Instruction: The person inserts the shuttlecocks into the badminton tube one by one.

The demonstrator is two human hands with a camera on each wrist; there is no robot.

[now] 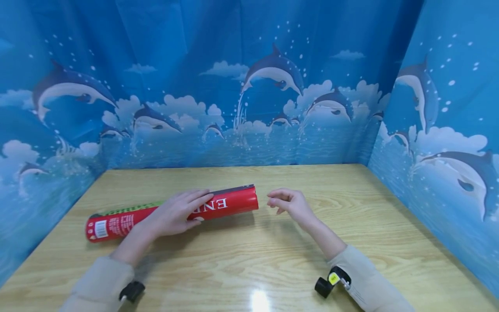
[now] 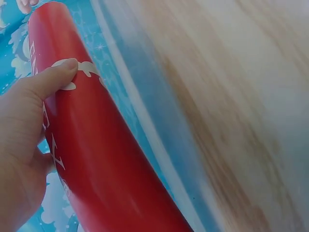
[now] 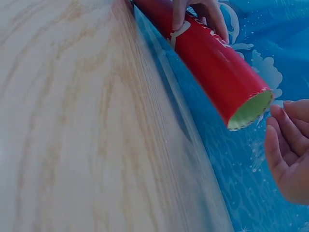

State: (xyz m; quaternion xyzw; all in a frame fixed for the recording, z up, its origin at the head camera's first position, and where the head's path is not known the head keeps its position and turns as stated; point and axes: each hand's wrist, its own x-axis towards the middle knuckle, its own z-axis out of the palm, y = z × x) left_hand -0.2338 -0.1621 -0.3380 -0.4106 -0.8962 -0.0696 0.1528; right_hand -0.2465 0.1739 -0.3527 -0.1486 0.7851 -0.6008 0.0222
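A long red tube [image 1: 234,203] with white lettering, a barcode at its left end and a green and dark strip along its far side lies slantwise over the table. My left hand [image 1: 177,214] grips it around the middle, with the thumb [image 2: 58,77] across its red side in the left wrist view. A shadow falls on the wood under the tube's right part. Just off that right end is my right hand [image 1: 291,204], fingers loosely bent and nothing between them. The right wrist view shows the tube's open end [image 3: 251,110], pale green inside, next to the right fingertips.
The wood-grain table [image 1: 249,264] fills the lower view. Blue curtains [image 1: 187,52] printed with dolphins and clouds stand along its back and sides. A small black camera [image 1: 323,287] is strapped at the right wrist, another [image 1: 133,291] at the left.
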